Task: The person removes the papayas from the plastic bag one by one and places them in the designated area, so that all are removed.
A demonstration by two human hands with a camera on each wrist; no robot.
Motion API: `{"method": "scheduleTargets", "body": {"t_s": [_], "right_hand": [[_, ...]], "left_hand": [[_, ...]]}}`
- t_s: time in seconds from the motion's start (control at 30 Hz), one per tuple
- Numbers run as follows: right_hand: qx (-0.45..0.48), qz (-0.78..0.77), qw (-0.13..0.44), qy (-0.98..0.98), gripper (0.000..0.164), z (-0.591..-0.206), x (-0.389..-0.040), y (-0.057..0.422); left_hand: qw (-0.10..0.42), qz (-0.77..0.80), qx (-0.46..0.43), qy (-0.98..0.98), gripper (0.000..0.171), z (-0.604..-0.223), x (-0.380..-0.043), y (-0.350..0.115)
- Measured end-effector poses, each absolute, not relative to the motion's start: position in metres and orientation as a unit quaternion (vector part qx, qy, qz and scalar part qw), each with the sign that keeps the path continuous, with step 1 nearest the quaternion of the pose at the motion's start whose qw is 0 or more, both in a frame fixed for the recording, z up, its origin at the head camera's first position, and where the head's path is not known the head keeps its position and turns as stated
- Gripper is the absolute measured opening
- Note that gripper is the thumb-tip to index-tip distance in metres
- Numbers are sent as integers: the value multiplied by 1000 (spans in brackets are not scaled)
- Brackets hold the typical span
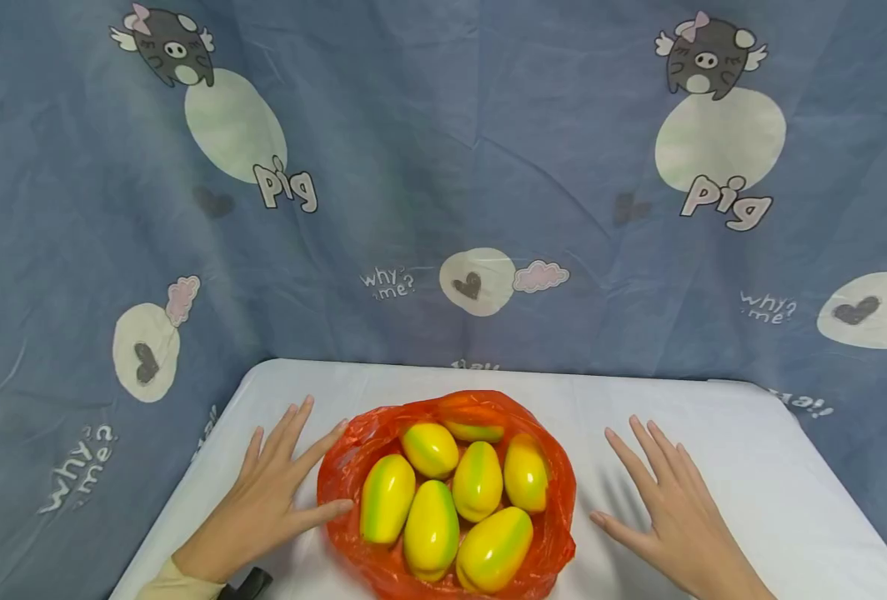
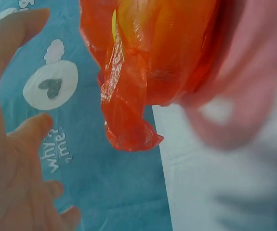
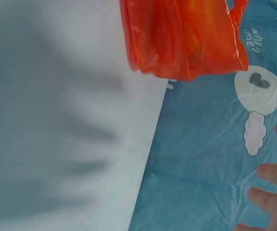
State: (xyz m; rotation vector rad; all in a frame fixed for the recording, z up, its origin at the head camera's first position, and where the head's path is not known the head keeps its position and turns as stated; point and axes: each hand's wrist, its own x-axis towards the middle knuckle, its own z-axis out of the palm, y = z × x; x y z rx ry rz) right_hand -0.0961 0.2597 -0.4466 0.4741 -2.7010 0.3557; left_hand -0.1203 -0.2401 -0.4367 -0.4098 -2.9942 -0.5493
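Note:
A red plastic bag (image 1: 563, 500) stands with its mouth spread wide on the white table, holding several yellow-green mangoes (image 1: 432, 531). At its left side is my left hand (image 1: 274, 492), fingers spread, with the thumb and index fingertips right at the bag's rim in the head view. My right hand (image 1: 672, 512) hovers over the table to the right of the bag, fingers spread and apart from it, holding nothing. In the left wrist view a twisted end of the bag (image 2: 128, 115) hangs beside the fingers. The right wrist view shows the bag's side (image 3: 191, 43) and several fingertips.
The white table (image 1: 774, 467) has rounded far corners. Behind and around it hangs a blue cloth (image 1: 413, 125) printed with pigs, hearts and lettering. A small black object (image 1: 252, 583) lies beside the left wrist.

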Motion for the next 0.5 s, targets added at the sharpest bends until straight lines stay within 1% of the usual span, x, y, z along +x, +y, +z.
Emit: {"method": "scheduleTargets", "body": {"t_s": [0.2,0.3,0.5], "right_hand": [[162,121,188,-961,96,-445,-98,256],[163,120,194,-960,93,-444,-100,254],[178,142,242,-943,81,-440,-105,251]], "left_hand": [[3,-223,-139,-965,90,-438,-125,-240],[-9,-242,-148,-959,88,-441,-128,-240],[-33,-286,-206,-935,79,-447,-135,-240]]}}
